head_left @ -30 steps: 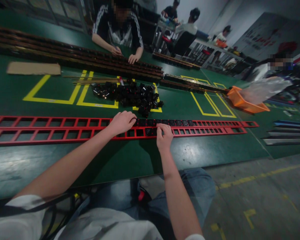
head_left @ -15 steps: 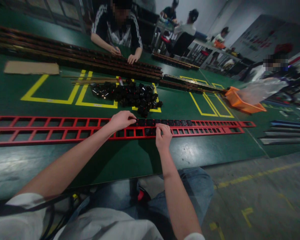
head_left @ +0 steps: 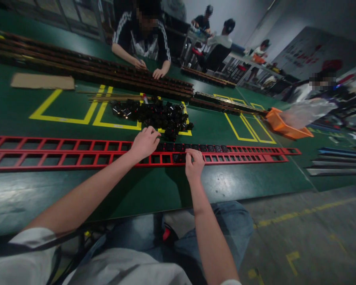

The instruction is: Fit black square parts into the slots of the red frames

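Note:
Two long red ladder-like frames (head_left: 77, 158) lie side by side across the green table. Several black square pieces (head_left: 210, 148) sit in a row in slots of the farther frame, and another black piece (head_left: 177, 158) is in the nearer one. My left hand (head_left: 145, 143) is above the frames with bent fingers slightly apart and nothing visible in them. Closed at the nearer frame, my right hand (head_left: 195, 163) has thumb and fingertips on a black square piece, which they partly cover. A pile of loose black parts (head_left: 157, 114) lies just beyond the frames.
Behind the pile run long dark rails (head_left: 91, 71), where a person opposite rests both hands (head_left: 158, 73). A cardboard strip (head_left: 43, 81) lies at far left. An orange bin (head_left: 287, 124) with a plastic bag and metal strips (head_left: 338, 162) are at right.
My left hand has lifted off the farther frame's slot and moved slightly away from me towards the pile, its fingers loosening. My right hand stays at the nearer frame.

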`<action>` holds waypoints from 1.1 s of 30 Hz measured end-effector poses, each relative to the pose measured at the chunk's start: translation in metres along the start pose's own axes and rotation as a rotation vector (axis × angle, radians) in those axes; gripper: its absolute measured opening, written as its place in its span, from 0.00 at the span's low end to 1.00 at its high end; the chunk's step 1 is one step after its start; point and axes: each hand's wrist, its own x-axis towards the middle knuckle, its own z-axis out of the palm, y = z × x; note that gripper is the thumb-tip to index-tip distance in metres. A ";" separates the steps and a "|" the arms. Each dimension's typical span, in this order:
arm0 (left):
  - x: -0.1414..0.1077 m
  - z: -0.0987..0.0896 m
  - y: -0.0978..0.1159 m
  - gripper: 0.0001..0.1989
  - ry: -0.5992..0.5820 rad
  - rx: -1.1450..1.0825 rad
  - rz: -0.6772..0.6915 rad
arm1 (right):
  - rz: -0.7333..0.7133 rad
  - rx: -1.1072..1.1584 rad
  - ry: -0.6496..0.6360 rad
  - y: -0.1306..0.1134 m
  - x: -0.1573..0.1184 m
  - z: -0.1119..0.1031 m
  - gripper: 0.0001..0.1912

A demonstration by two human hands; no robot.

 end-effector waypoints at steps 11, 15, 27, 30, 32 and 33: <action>0.003 -0.004 -0.030 0.33 0.063 0.095 -0.144 | 0.017 0.014 -0.003 -0.001 0.000 0.000 0.12; 0.004 -0.001 -0.031 0.21 0.076 0.033 -0.156 | 0.031 0.014 -0.005 -0.001 0.000 0.000 0.12; 0.004 -0.005 -0.029 0.16 0.128 -0.189 -0.163 | 0.027 0.018 -0.001 -0.002 0.001 -0.001 0.12; 0.003 -0.006 -0.028 0.19 0.174 -0.219 -0.067 | 0.029 0.019 -0.004 -0.003 0.001 -0.001 0.13; 0.003 -0.007 -0.027 0.22 0.199 -0.255 0.001 | 0.025 0.020 -0.006 -0.003 0.001 -0.001 0.13; 0.003 -0.007 -0.026 0.23 0.209 -0.270 0.025 | 0.026 0.020 -0.007 -0.003 0.001 -0.001 0.13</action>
